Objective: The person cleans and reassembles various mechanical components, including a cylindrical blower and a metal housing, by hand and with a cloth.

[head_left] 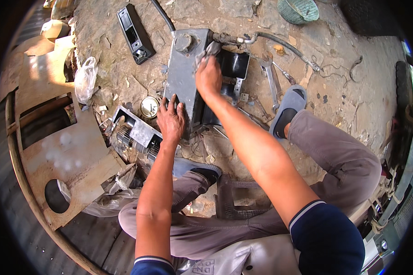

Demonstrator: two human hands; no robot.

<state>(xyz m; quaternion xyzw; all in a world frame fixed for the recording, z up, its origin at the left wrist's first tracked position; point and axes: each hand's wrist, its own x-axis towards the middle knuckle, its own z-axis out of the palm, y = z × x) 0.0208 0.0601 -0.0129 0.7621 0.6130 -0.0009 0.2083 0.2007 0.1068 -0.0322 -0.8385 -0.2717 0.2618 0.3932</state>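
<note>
While the right hand [209, 79] pinches one crumpled grey rag [205, 54] between closed fingers, the left hand [171, 120] rests with fingers a little spread on one dark metal tank [183, 68]; the tank lies on the ground under both hands, the rag against its upper right edge. One raised fitting [183, 43] sits on the tank, left of the rag. Two long wrenches [270, 82] lie side by side right of the right hand, and one green basket [294, 13] stands beyond them. One black case [134, 34] lies beyond the left hand, to its left; one round, pale disc [149, 107] is just beside that hand, with one open metal housing [144, 133] nearer the body. Two grey-blue sandals [294, 97] are worn, one to either side. Nearest the body, behind both hands, pale cloth [229, 259] bears dark printed lettering; marks on the disc are too small to read.
</note>
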